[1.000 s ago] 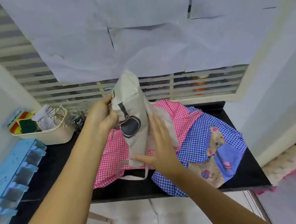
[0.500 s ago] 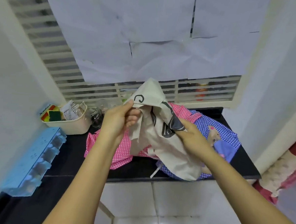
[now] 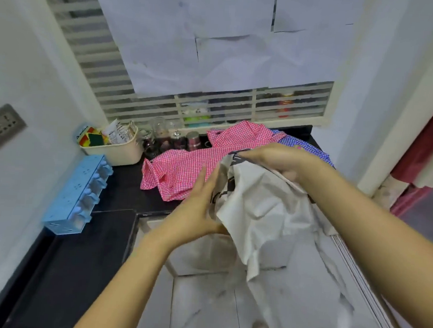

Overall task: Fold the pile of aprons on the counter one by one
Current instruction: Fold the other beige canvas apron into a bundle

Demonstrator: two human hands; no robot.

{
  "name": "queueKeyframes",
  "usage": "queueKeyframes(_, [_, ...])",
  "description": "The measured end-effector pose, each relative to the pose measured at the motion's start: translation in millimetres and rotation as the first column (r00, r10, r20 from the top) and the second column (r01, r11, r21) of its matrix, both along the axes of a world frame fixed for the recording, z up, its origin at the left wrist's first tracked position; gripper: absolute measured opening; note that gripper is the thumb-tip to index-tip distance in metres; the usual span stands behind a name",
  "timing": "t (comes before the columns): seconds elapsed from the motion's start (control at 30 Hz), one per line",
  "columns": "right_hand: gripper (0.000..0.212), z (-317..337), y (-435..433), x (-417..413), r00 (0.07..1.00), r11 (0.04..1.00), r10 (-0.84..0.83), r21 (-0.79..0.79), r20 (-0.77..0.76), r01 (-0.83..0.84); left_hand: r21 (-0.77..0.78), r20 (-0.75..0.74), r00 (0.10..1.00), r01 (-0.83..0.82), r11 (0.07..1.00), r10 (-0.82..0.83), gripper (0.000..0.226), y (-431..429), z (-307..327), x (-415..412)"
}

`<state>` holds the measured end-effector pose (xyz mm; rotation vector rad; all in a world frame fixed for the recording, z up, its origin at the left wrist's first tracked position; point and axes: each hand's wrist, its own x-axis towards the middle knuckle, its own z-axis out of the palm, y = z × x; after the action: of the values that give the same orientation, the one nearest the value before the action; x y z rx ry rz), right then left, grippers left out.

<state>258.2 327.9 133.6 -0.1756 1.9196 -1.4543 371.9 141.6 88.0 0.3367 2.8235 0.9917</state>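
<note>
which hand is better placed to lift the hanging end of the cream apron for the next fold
Left, probably. The left hand rests flat, fingers straight, against the cream cloth apron, beside its hanging part, while the right hand is busy gripping its top edge.
</note>
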Motion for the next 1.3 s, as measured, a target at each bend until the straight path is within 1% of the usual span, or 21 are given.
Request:
queueKeyframes(0.07, [0.030,-8,-4,2,0.985,0.995,-0.055,-0.077,0.166,0.068,0.223,-0.235,0.971,0.005,0.975,0.049,0.091,19,-18,18])
queueKeyframes(0.2, [0.028,-28,-3,8,0.926,0.978,-0.009,-0.192,0.376,0.087,0.452,-0.419,0.860,-0.081,0.888,0.292,0.052,34,-33,36])
queueKeyframes(0.27, [0.029,-37,3,15,0.901,0.927,0.017,-0.345,0.434,0.149,0.558,-0.310,0.856,-0.189,0.808,0.414,0.034,38,-21,37])
queueKeyframes(0.37, [0.049,-60,21,26,0.881,0.726,0.070,-0.629,0.469,0.277,0.652,-0.131,0.865,-0.292,0.700,0.484,0.044,35,-14,25])
queueKeyframes(0.4, [0.063,-73,27,26,0.892,0.670,0.031,-0.671,0.451,0.316,0.656,-0.086,0.860,-0.331,0.678,0.503,0.046,36,-13,20])
queueKeyframes(0.47, [0.093,-97,38,29,0.928,0.629,-0.093,-0.702,0.360,0.335,0.631,-0.037,0.824,-0.420,0.652,0.566,0.044,37,-12,5])
queueKeyframes(0.5, [0.095,-104,40,34,0.951,0.647,-0.138,-0.701,0.277,0.298,0.646,-0.009,0.821,-0.430,0.630,0.570,0.043,39,-9,-3])
queueKeyframes(0.6, [0.107,-111,31,54,0.952,0.866,-0.200,-0.496,-0.233,0.061,0.623,0.093,0.841,-0.466,0.628,0.532,0.042,43,-2,-20])
queueKeyframes(0.67, [0.111,-114,19,63,0.892,0.932,-0.197,-0.360,-0.407,0.041,0.587,0.204,0.837,-0.520,0.621,0.508,0.041,40,-12,-28])
queueKeyframes(0.7, [0.098,-116,13,63,0.829,0.939,-0.261,-0.330,-0.494,0.099,0.579,0.285,0.829,-0.549,0.602,0.482,0.033,36,-18,-32])
queueKeyframes(0.77, [0.049,-106,11,61,0.618,0.900,-0.435,-0.308,-0.654,0.308,0.573,0.377,0.837,-0.547,0.611,0.396,0.016,33,-12,-32])
queueKeyframes(0.8, [0.024,-97,16,58,0.558,0.864,-0.497,-0.317,-0.665,0.392,0.584,0.400,0.844,-0.535,0.611,0.356,0.017,30,-3,-32])
queueKeyframes(0.83, [0.016,-87,24,54,0.584,0.843,-0.530,-0.312,-0.614,0.438,0.621,0.409,0.862,-0.503,0.601,0.300,0.019,28,5,-31])
queueKeyframes(0.9, [0.019,-72,44,48,0.785,0.904,-0.428,-0.225,-0.447,0.365,0.559,0.327,0.924,-0.360,0.747,0.200,0.018,15,18,-29])
queueKeyframes(0.97, [0.008,-57,57,49,0.947,0.968,-0.232,-0.151,-0.222,0.202,0.329,0.299,0.943,-0.243,0.912,0.143,0.046,-9,22,-31])
queueKeyframes(1.0, [0.010,-56,61,46,0.982,0.977,-0.170,-0.142,-0.084,0.157,0.283,0.386,0.917,-0.225,0.932,0.104,0.059,-16,24,-27])
queueKeyframes(1.07, [0.023,-57,63,43,0.974,0.973,-0.110,-0.179,0.200,0.147,0.347,0.550,0.831,-0.318,0.882,0.084,0.045,-24,17,-21])
queueKeyframes(1.13, [0.011,-65,60,41,0.922,0.969,-0.077,-0.190,0.379,0.158,0.345,0.594,0.765,-0.522,0.780,0.249,0.036,-28,0,-20])
queueKeyframes(1.17, [0.017,-72,56,42,0.901,0.971,-0.083,-0.168,0.427,0.169,0.349,0.629,0.732,-0.566,0.747,0.262,0.036,-30,-6,-17])
queueKeyframes(1.23, [0.048,-99,61,39,0.841,0.969,-0.121,-0.122,0.527,0.216,0.357,0.765,0.620,-0.636,0.684,0.177,0.038,-35,-22,-20])
queueKeyframes(1.3, [0.034,-120,66,44,0.806,0.949,-0.217,-0.076,0.551,0.307,0.355,0.860,0.507,-0.684,0.638,0.065,0.049,-36,-37,-20])
